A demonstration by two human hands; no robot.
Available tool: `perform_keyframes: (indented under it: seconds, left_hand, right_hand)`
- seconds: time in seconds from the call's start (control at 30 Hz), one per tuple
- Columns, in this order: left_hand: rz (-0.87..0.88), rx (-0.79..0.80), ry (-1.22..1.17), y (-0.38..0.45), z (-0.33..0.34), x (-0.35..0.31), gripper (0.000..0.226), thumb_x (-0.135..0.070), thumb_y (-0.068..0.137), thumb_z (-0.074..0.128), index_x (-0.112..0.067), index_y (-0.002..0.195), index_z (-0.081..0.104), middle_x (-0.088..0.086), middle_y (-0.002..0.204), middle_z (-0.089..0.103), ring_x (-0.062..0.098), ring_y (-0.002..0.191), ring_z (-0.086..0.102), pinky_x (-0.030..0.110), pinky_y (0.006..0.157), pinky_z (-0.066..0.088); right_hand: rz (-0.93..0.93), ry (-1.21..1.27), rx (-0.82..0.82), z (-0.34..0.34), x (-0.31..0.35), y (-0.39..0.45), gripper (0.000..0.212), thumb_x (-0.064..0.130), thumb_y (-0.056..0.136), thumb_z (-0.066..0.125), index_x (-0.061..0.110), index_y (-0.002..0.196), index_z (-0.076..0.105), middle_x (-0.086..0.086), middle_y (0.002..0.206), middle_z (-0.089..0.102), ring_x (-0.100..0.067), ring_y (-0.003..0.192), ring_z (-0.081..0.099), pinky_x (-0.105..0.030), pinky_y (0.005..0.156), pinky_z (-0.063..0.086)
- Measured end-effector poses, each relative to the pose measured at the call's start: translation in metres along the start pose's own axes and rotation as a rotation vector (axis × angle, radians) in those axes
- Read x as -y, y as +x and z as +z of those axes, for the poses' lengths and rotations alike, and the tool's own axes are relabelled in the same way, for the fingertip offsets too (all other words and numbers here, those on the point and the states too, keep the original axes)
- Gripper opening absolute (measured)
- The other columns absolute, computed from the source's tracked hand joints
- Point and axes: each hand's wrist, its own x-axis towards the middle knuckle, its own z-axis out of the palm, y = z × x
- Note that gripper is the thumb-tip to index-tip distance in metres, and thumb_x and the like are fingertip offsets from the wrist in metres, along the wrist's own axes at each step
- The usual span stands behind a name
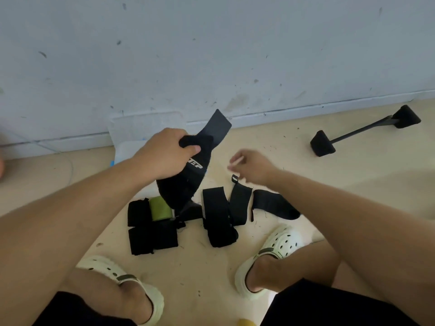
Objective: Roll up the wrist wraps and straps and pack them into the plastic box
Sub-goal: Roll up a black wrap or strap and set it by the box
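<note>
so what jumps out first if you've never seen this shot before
The left hand grips a black wrist wrap lifted above the floor at centre, its free end sticking up toward the wall. Below it, more black wraps and straps lie unrolled between two white clogs. The right hand hangs blurred over them.
</note>
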Motion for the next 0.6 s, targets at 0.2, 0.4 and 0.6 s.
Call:
perform_keyframes:
  seconds: [0.2,0.4,0.6]
  left_hand:
    - [0.006,0.039,0.014,-0.002,0.007,0.006,0.033,-0.031,0.103,0.060,-0.027,0.071,0.053,-0.005,0.070,0.057,0.012,0.064,0.053,0.029,0.056,0.033]
    - [0.008,-0.026,0.009,0.001,0.000,0.011,0.033,-0.034,0.102,0.059,-0.026,0.071,0.053,-0.006,0.069,0.055,0.011,0.064,0.051,0.030,0.056,0.031]
    - [0.012,-0.073,-0.005,0.003,-0.011,0.015,0.032,-0.034,0.102,0.059,-0.028,0.071,0.053,-0.007,0.069,0.054,0.011,0.064,0.051,0.031,0.057,0.032]
  right_hand:
    - [0.326,-0.130,0.141,0.097,-0.082,0.015,0.056,0.030,0.094,0.074,0.014,0.143,0.055,-0.010,0.136,0.064,-0.027,0.121,0.063,-0.038,0.103,0.053]
    - [0.649,0.247,0.039,0.187,-0.119,-0.003,0.080,0.031,0.091,0.078,0.004,0.153,0.035,-0.014,0.145,0.056,-0.034,0.132,0.055,-0.039,0.107,0.049]
    - [0.565,0.130,0.103,0.154,-0.098,0.023,0.048,0.020,0.100,0.066,0.004,0.143,0.054,-0.014,0.137,0.062,-0.030,0.123,0.061,-0.032,0.098,0.052]
